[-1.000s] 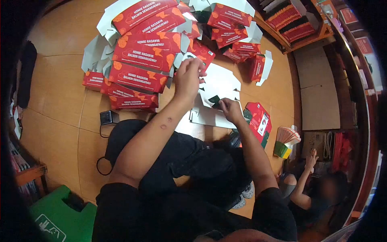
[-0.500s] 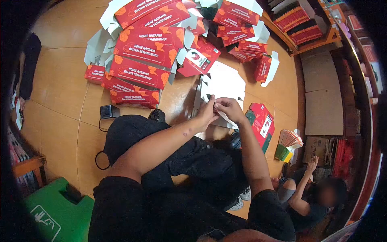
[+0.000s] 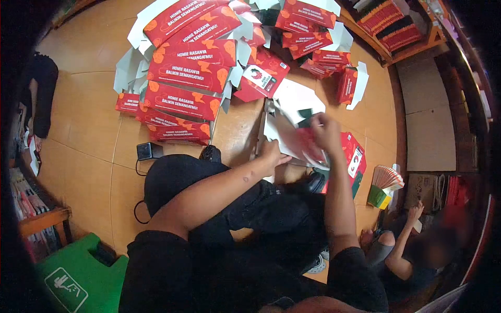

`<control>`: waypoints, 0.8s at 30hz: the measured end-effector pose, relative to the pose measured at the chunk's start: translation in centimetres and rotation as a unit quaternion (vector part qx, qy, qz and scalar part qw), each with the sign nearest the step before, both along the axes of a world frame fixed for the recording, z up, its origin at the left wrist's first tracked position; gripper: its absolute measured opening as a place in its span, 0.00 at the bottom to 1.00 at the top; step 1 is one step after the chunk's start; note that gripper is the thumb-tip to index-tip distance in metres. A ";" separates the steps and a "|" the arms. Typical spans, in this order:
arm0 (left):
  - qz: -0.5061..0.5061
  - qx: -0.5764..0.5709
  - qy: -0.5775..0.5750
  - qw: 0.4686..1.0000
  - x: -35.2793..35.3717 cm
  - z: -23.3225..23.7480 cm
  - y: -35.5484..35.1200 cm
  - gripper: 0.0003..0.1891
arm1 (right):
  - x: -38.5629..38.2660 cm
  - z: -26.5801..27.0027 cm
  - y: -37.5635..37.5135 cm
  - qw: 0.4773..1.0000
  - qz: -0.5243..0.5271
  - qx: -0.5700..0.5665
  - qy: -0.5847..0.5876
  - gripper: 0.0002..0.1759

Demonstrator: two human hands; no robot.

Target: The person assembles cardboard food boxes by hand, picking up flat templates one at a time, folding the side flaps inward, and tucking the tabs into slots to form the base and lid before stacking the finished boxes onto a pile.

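Observation:
In front of my lap lies a partly folded cardboard box (image 3: pixel 283 136), its white inside facing up. A panel with a red printed face is smeared by motion beside my right hand. My left hand (image 3: pixel 273 155) is closed on the near left edge of this box. My right hand (image 3: pixel 327 134) is raised at the right side of it, fingers curled at the moving panel; the exact grip is blurred. Beyond the box lies a flat red carton (image 3: pixel 262 74) with a white logo patch. Another white-sided blank (image 3: pixel 300 96) lies just behind the work.
Stacked red boxes (image 3: pixel 185 99) stand at the far left, more red boxes (image 3: pixel 308 44) at the far right. A red carton (image 3: pixel 355 156) and a yellow-green holder (image 3: pixel 379 197) lie to the right. A black adapter (image 3: pixel 150 151), green stool (image 3: pixel 83 276) and two other people are nearby.
My hands were together over the white cardboard. They are now apart: my right hand has moved right and up with a panel showing red, my left hand stays at the near edge.

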State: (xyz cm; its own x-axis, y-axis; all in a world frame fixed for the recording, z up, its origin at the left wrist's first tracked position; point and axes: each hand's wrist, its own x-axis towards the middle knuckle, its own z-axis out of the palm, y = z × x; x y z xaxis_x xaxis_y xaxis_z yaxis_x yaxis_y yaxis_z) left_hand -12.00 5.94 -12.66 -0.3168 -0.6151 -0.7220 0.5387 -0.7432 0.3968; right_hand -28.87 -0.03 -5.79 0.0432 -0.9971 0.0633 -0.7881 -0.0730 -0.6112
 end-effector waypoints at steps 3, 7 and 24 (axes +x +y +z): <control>-0.056 0.015 -0.042 0.997 0.2 -1.5 -0.1 0.28 | -2.4 2.9 -0.1 0.989 -0.119 -0.081 0.016 0.10; -0.247 0.010 -0.046 0.968 0.4 -2.6 1.5 0.34 | -4.8 4.8 0.4 0.920 -0.204 -0.311 0.121 0.07; -0.296 -0.609 -0.426 0.600 8.1 12.5 -2.4 0.16 | 2.2 6.7 3.9 0.928 0.089 -0.198 -0.303 0.11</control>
State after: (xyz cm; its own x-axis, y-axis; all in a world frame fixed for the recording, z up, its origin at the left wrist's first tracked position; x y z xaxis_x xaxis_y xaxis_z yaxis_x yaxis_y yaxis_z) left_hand -3.86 3.56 -0.14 -0.5752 -0.8125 0.0948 -0.4601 0.4172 0.7837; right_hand -26.66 3.88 0.92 0.0426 -0.8706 0.4901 -0.2621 -0.4831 -0.8354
